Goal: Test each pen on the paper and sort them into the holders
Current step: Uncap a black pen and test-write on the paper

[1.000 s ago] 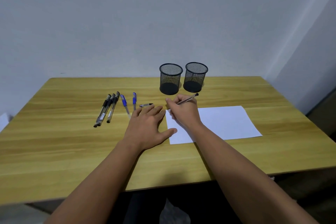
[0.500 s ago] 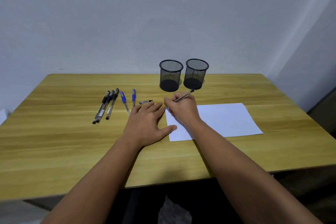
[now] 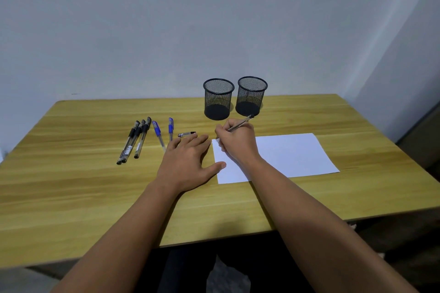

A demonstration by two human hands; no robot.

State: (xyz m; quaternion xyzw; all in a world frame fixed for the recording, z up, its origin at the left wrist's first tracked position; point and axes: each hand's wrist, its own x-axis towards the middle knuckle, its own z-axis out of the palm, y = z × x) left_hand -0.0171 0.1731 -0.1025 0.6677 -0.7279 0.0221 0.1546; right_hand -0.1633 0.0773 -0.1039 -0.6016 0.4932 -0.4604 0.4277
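Gripping pen (image 3: 239,123), right hand (image 3: 238,143); tip down-left on paper (image 3: 285,154), cap end up-right; left hand (image 3: 188,162) flat, released.

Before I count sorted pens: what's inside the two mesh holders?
Both the left holder and the right holder show only dark bases through the mesh; no pens stand inside either.

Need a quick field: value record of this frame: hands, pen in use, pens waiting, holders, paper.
right hand: grips a pen in writing pose at the paper's near-left corner
left hand: flat on the table, thumb tip on the paper's left edge
paper: white sheet, no marks visible
pens waiting: three black pens, two blue pens, left of the hands
loose cap: lying by the left fingertips
holders: two black mesh cups, both look empty
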